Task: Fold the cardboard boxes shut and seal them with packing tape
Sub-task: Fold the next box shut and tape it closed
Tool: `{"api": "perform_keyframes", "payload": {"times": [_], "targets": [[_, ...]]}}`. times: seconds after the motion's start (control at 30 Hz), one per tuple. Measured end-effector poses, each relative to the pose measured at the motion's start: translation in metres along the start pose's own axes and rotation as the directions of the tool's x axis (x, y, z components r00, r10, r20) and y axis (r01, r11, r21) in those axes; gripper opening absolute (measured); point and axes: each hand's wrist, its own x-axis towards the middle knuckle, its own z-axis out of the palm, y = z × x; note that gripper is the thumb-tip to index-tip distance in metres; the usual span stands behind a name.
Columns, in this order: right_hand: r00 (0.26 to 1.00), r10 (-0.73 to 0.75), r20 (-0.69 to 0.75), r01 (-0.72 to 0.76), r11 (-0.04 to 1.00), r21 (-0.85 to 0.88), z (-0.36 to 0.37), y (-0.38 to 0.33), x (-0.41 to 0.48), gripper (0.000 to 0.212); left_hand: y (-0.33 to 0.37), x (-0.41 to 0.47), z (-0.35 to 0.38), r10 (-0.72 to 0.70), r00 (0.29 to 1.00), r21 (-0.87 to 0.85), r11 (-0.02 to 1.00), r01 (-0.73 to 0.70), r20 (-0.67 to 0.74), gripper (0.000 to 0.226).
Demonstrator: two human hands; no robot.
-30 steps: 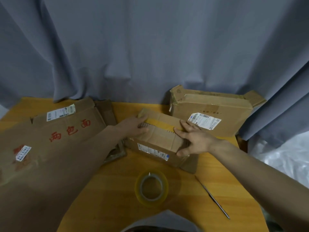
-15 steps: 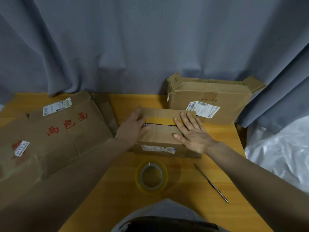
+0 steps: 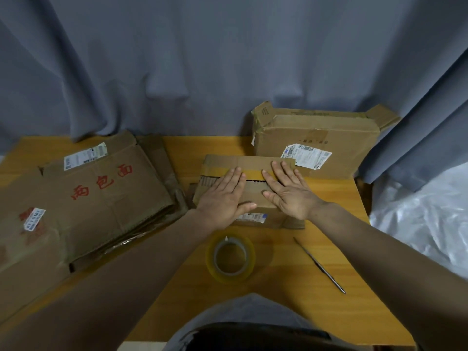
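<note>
Left grip: lay open and flat, fingers straight, pressed on the small cardboard box; clasped nothing.
Right grip: spread flat on the same lid, just beside the left.
Box: sat mid-way across the desk, flaps folded down, narrow gap between them.
Packing tape roll: lay flat nearer the person, untouched.
Around: larger cardboard box behind; flattened cartons left; thin metal blade right.
</note>
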Motion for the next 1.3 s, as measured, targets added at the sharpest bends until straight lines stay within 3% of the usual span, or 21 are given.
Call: {"api": "perform_keyframes", "payload": {"times": [0.17, 0.4, 0.47, 0.57, 0.7, 0.8, 0.87, 1.03, 1.2, 1.3], "targets": [[1.000, 0.008, -0.027, -0.009, 0.999, -0.037, -0.004, -0.006, -0.004, 0.058, -0.001, 0.007, -0.001, 0.046, 0.999, 0.145, 0.989, -0.041, -0.028, 0.082], [0.998, 0.019, -0.061, -0.024, 0.997, -0.077, -0.005, -0.013, -0.005, 0.056, -0.004, 0.009, 0.000, 0.069, 0.997, 0.066, 0.995, -0.070, 0.015, 0.081], [0.976, -0.100, -0.193, 0.086, 0.993, -0.080, 0.001, -0.020, -0.014, 0.051, -0.005, 0.009, 0.001, 0.074, 0.997, 0.061, 0.995, -0.074, 0.006, 0.080], [0.839, -0.387, -0.381, 0.364, 0.922, -0.135, 0.025, -0.033, -0.035, 0.040, -0.006, 0.009, 0.001, 0.075, 0.997, 0.067, 0.995, -0.076, 0.015, 0.080], [0.766, -0.480, -0.429, 0.447, 0.876, -0.181, 0.047, -0.042, -0.052, 0.030, -0.006, 0.008, 0.000, 0.086, 0.996, 0.061, 0.994, -0.087, 0.017, 0.078], [0.783, -0.523, -0.338, 0.484, 0.852, -0.197, 0.065, -0.048, -0.056, 0.024, -0.006, 0.007, -0.001, 0.080, 0.997, 0.042, 0.996, -0.081, 0.017, 0.079], [0.834, -0.498, -0.239, 0.473, 0.867, -0.155, 0.078, -0.058, -0.057, 0.041, -0.007, 0.007, -0.002, 0.084, 0.996, 0.043, 0.995, -0.085, 0.026, 0.079], [0.912, -0.344, 0.223, 0.390, 0.897, -0.208, 0.101, -0.080, -0.051, 0.069, -0.009, 0.007, -0.002, 0.086, 0.995, 0.039, 0.995, -0.088, 0.039, 0.079], [0.922, -0.294, 0.252, 0.361, 0.887, -0.288, 0.120, -0.087, -0.045, 0.041, -0.009, 0.008, -0.003, 0.090, 0.994, 0.012, 0.996, -0.091, 0.057, 0.080], [0.927, -0.285, 0.244, 0.304, 0.952, -0.042, 0.108, -0.086, -0.046, 0.039, -0.011, 0.009, -0.004, 0.097, 0.993, -0.003, 0.995, -0.097, 0.061, 0.080]]}}
